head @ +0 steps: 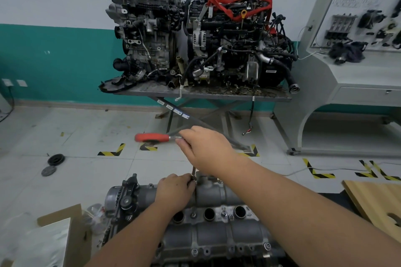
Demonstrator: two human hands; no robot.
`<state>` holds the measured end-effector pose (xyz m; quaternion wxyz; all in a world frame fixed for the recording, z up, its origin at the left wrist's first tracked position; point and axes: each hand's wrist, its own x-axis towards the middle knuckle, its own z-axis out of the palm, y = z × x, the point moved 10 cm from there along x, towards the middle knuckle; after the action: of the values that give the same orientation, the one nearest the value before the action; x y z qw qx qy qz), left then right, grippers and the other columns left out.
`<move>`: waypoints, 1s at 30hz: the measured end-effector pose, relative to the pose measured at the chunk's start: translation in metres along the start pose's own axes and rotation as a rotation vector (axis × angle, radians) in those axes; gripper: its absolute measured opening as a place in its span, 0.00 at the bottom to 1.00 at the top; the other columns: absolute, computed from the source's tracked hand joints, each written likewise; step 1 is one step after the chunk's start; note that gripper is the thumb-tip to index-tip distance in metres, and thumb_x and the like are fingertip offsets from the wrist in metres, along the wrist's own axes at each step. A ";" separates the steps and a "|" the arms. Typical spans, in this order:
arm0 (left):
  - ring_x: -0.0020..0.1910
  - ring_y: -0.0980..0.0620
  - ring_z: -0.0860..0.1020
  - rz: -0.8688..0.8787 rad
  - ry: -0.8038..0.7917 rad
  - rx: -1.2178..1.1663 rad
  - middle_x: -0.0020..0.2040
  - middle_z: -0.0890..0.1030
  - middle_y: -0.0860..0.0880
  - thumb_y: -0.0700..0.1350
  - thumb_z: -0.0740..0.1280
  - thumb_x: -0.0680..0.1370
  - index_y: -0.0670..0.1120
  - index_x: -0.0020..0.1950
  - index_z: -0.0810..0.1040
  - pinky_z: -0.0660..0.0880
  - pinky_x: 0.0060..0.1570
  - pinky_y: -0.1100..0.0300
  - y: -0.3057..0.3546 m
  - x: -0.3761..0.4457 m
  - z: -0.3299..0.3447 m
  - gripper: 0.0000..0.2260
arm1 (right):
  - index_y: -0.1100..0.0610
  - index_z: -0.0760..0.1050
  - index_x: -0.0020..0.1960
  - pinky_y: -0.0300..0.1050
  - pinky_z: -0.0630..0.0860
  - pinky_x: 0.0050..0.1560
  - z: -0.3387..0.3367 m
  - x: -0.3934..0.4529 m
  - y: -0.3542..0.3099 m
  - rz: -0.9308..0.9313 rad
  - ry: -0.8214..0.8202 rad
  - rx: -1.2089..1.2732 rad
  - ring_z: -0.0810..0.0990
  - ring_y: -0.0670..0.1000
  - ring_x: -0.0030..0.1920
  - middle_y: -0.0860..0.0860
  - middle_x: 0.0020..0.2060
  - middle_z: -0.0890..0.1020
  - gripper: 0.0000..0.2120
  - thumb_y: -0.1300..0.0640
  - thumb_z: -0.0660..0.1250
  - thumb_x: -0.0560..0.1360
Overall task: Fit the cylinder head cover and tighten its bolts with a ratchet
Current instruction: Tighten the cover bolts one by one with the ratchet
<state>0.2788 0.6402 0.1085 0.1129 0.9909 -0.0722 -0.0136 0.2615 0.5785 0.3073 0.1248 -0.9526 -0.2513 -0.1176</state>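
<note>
My right hand (204,149) grips the ratchet (152,137) near its head, its red handle sticking out to the left. Directly below it, my left hand (173,191) pinches the extension (193,171) down at what looks like a bolt, hidden by my fingers. The cover (217,230) lies under both hands.

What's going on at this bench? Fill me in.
A person is tightening a bolt on the far edge of the cylinder head cover, which already sits on the engine. The right hand grips the ratchet near its head, its red handle sticking out to the left. The left hand pinches the extension bar just above the cover. Other bolts already sit in the near edge. Two more engines stand on a metal table behind.
</note>
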 end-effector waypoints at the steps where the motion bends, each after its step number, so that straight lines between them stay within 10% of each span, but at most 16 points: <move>1: 0.54 0.47 0.77 0.004 0.000 0.010 0.51 0.83 0.48 0.57 0.54 0.83 0.54 0.60 0.78 0.66 0.44 0.55 0.000 0.000 0.000 0.16 | 0.55 0.76 0.49 0.48 0.73 0.38 0.001 0.003 0.005 0.095 -0.038 0.101 0.77 0.55 0.40 0.50 0.39 0.78 0.16 0.46 0.54 0.84; 5: 0.55 0.46 0.77 0.010 0.006 0.038 0.52 0.82 0.48 0.57 0.54 0.83 0.54 0.61 0.78 0.68 0.46 0.54 0.000 -0.001 -0.001 0.16 | 0.60 0.76 0.44 0.37 0.75 0.30 0.039 -0.008 0.020 0.604 -0.137 1.232 0.83 0.50 0.33 0.53 0.33 0.84 0.12 0.57 0.59 0.82; 9: 0.54 0.45 0.78 0.012 0.004 0.019 0.50 0.83 0.47 0.57 0.54 0.83 0.52 0.58 0.78 0.66 0.43 0.54 0.000 0.000 0.000 0.16 | 0.55 0.73 0.39 0.40 0.75 0.39 0.065 -0.014 0.030 0.799 0.163 1.968 0.82 0.50 0.40 0.53 0.38 0.85 0.12 0.62 0.63 0.80; 13: 0.54 0.46 0.78 0.007 -0.016 -0.016 0.51 0.83 0.48 0.56 0.55 0.83 0.53 0.59 0.78 0.68 0.46 0.54 -0.002 0.001 0.002 0.15 | 0.41 0.81 0.53 0.37 0.73 0.56 0.045 -0.017 0.045 0.490 0.348 1.287 0.79 0.37 0.55 0.42 0.59 0.82 0.09 0.47 0.62 0.81; 18: 0.52 0.48 0.79 0.016 -0.049 -0.061 0.51 0.82 0.49 0.57 0.53 0.83 0.53 0.57 0.77 0.72 0.49 0.55 0.000 0.001 0.005 0.15 | 0.59 0.82 0.56 0.53 0.75 0.56 0.004 -0.013 -0.005 -0.150 0.502 0.035 0.78 0.60 0.60 0.55 0.60 0.82 0.15 0.64 0.62 0.73; 22: 0.55 0.44 0.78 -0.005 -0.005 -0.013 0.52 0.82 0.46 0.57 0.55 0.83 0.54 0.60 0.78 0.69 0.49 0.54 -0.001 0.000 -0.001 0.15 | 0.59 0.78 0.55 0.52 0.72 0.44 0.005 -0.005 -0.006 -0.101 0.284 -0.192 0.76 0.60 0.44 0.55 0.45 0.79 0.13 0.58 0.59 0.75; 26: 0.57 0.45 0.77 -0.004 -0.034 -0.038 0.54 0.82 0.46 0.57 0.54 0.83 0.55 0.61 0.77 0.69 0.51 0.53 -0.003 0.001 0.003 0.15 | 0.55 0.70 0.70 0.53 0.71 0.49 0.010 -0.004 -0.001 -0.061 0.110 -0.225 0.74 0.57 0.49 0.53 0.53 0.76 0.29 0.43 0.46 0.78; 30: 0.57 0.46 0.77 0.000 -0.033 -0.066 0.54 0.83 0.49 0.57 0.55 0.83 0.55 0.60 0.78 0.69 0.50 0.54 -0.004 0.002 0.003 0.15 | 0.52 0.65 0.74 0.53 0.71 0.52 0.010 0.000 -0.001 -0.064 0.070 -0.187 0.74 0.56 0.53 0.52 0.56 0.75 0.23 0.45 0.49 0.83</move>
<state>0.2814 0.6427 0.1045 0.1445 0.9862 -0.0736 -0.0323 0.2629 0.5825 0.2985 0.0401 -0.9469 -0.2649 -0.1776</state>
